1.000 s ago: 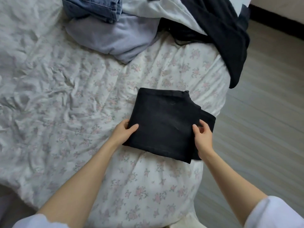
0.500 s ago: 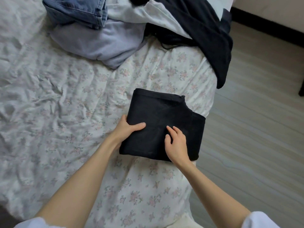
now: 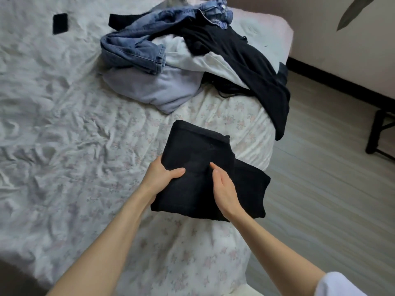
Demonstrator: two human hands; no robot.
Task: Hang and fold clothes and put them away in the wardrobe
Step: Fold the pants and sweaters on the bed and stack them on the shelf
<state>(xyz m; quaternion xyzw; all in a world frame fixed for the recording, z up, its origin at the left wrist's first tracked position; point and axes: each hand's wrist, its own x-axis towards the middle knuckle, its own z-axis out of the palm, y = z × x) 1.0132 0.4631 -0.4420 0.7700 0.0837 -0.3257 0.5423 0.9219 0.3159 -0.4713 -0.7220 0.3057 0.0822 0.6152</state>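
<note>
I saw the folded black garment [image 3: 205,167] near the bed's [image 3: 64,124] corner. The left hand [image 3: 162,176] gripped its left edge, thumb on top. The right hand [image 3: 224,189] lay flat on its middle, fingers straight.

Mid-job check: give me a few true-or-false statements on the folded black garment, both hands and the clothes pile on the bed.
1. The left hand grips the left edge of the folded black garment. True.
2. The right hand is off the garment. False: it lies on top of it.
3. The blue denim jeans are neatly folded. False: they lie crumpled in the pile.
4. A black rectangular object lies on the white floral bedsheet, far from the pile. True.
</note>
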